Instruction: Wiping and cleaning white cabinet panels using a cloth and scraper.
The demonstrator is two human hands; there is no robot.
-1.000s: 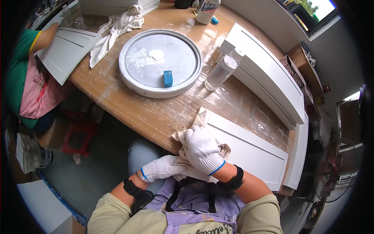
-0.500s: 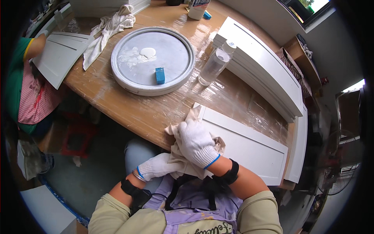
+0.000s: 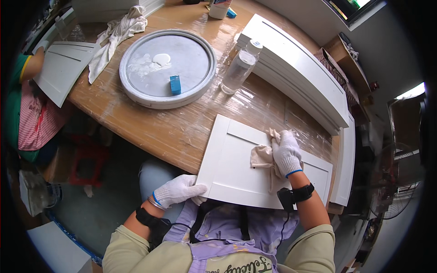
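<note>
A white framed panel [image 3: 236,159] lies at the near edge of the table, its near side reaching past the edge toward my lap. My left hand [image 3: 178,191], in a white knit glove, grips the panel's near left corner, thumb on top and fingers underneath. My right hand [image 3: 287,152], gloved the same way, is closed on a beige cloth [image 3: 262,157] and presses it against the panel's far long rail. Part of the cloth spreads over the recessed middle and hangs down below the hand. The right fingertips are partly hidden by the cloth.
Beyond the panel stand a round grey lid [image 3: 191,59] with white paste and a blue block [image 3: 175,85], and a clear bottle [image 3: 239,68]. Stacked white panels [image 3: 296,68] line the right. At left, another person's hand [image 3: 38,53] holds a panel [image 3: 63,68] near a rag [image 3: 114,38].
My right hand has moved right along the panel with the cloth, uncovering the panel's left end. My left hand has let go of the cloth and taken hold of the panel's corner.
</note>
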